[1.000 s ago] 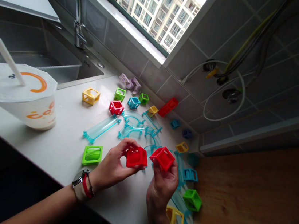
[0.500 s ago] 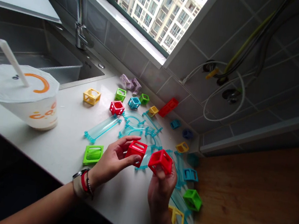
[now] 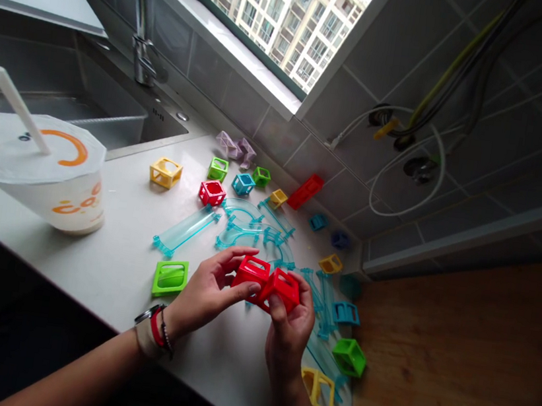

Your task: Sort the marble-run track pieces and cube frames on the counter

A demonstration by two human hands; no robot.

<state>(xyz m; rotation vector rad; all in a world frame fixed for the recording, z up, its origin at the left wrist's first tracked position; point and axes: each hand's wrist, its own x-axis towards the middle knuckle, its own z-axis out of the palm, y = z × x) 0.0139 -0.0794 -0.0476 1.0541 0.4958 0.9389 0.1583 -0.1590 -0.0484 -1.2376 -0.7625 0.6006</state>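
Observation:
My left hand [image 3: 212, 292], with a watch and bracelets at its wrist, grips a red open-sided cube block [image 3: 253, 270] between thumb and fingers. A second red cube block [image 3: 286, 287] is pinched in my right hand [image 3: 291, 332]. The two cubes meet side by side above the counter; whether they are joined I cannot tell. Behind them lie several clear blue track pieces [image 3: 241, 234], partly covered by my hands. A green block [image 3: 170, 277] rests left of my left wrist. Close to my right forearm is a yellow block [image 3: 319, 390].
A drink cup with a straw [image 3: 71, 203] stands at the left, beside the sink [image 3: 162, 119]. More coloured blocks, such as a yellow one [image 3: 165, 173] and a red one [image 3: 211, 193], sit farther back. A green block [image 3: 349, 357] lies at the counter's right edge.
The two red cubes were apart and now touch. My right hand has moved left with its cube and turned it; my left hand has shifted slightly right.

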